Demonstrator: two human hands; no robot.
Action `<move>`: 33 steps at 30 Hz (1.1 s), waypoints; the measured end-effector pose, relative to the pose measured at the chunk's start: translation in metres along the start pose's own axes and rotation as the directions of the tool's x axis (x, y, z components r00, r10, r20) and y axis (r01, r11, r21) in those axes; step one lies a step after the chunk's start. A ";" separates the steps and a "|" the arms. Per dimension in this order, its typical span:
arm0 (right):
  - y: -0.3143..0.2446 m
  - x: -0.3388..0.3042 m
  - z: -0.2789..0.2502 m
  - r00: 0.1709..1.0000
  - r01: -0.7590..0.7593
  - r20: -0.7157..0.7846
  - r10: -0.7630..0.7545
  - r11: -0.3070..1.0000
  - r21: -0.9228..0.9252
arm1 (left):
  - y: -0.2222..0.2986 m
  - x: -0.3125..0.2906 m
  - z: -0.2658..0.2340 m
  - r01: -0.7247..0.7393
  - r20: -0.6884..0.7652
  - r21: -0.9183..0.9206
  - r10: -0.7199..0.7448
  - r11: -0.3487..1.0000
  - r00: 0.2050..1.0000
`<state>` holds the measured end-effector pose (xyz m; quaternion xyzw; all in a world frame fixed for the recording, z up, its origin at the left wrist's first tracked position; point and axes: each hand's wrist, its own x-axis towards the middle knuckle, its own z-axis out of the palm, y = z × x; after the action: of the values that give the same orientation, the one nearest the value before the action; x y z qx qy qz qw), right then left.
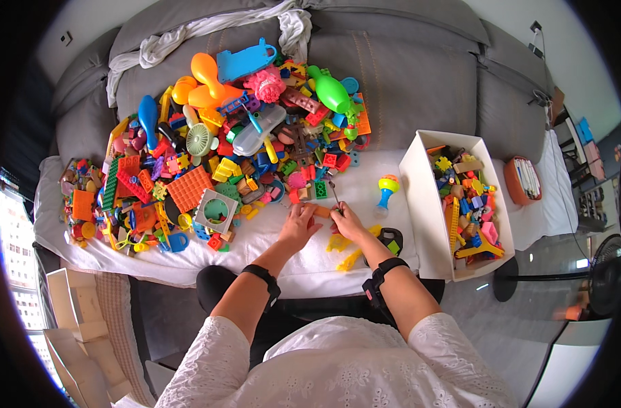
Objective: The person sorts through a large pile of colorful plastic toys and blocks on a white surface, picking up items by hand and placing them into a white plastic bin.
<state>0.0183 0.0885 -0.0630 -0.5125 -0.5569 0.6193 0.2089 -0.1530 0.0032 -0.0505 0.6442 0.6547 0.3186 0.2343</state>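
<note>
Across white-sheeted sofa (365,178), toys heaped (215,143); left hand (298,226) and right hand (346,221) pinching an orange piece (322,211), fingers clamped, steadying.

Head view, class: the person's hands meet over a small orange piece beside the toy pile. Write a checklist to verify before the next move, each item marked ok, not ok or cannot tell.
1. Both hands in view: left hand and right hand rest on the white sheet. Ok.
2. Grip on the orange piece between them: fingers hide it. Cannot tell.
3. Thin stick rising from the right hand, held firmly: cannot tell.
4. White box open and upright at the person's right: ok.
5. Room left in the box: partly filled with toys. Ok.
6. Sheet bare near the hands: yellow pieces and a rattle lie close. Not ok.
</note>
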 end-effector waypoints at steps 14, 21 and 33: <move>0.001 -0.004 0.009 0.997 0.052 -0.054 -0.062 0.984 -0.168 | -0.009 -0.002 0.015 0.113 -0.143 0.095 -0.099 0.989 0.985; -0.008 -0.014 0.000 0.990 0.112 -0.073 -0.118 0.991 -0.072 | 0.011 0.009 0.001 0.530 0.164 -0.653 -0.583 0.541 0.796; -0.134 -0.129 -0.165 0.930 0.205 -0.362 -0.065 0.909 0.363 | 0.234 0.108 0.033 0.493 0.454 -0.842 -0.206 0.219 0.867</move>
<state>0.1691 0.0992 0.1341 -0.5193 -0.4104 0.6039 0.4441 0.0264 0.1062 0.1061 0.2510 0.4363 0.4945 0.7087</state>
